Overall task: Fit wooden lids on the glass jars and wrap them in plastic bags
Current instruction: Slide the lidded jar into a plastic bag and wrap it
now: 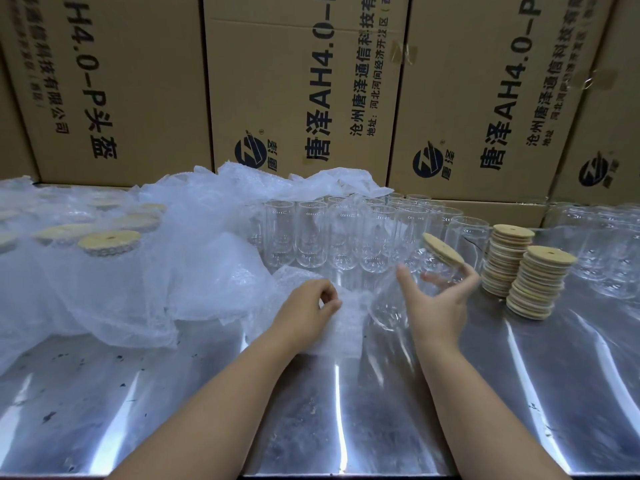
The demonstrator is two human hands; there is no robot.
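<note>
My right hand (pixel 438 299) grips a clear glass jar (pixel 398 299) that is tilted, its wooden lid (pixel 442 249) fitted at the upper right and its base pointing down left. My left hand (pixel 310 311) pinches a bubble-wrap plastic bag (pixel 343 327) lying on the metal table, right beside the jar's base. Several open glass jars (pixel 311 233) stand in rows behind my hands. Two stacks of wooden lids (pixel 535 282) rise to the right of the held jar.
Wrapped, lidded jars (pixel 109 242) stand at the far left beside a heap of bubble bags (pixel 194 258). More bare jars (pixel 609 251) crowd the far right. Cardboard boxes (pixel 304 84) wall the back. The steel table (pixel 311 410) reflects light.
</note>
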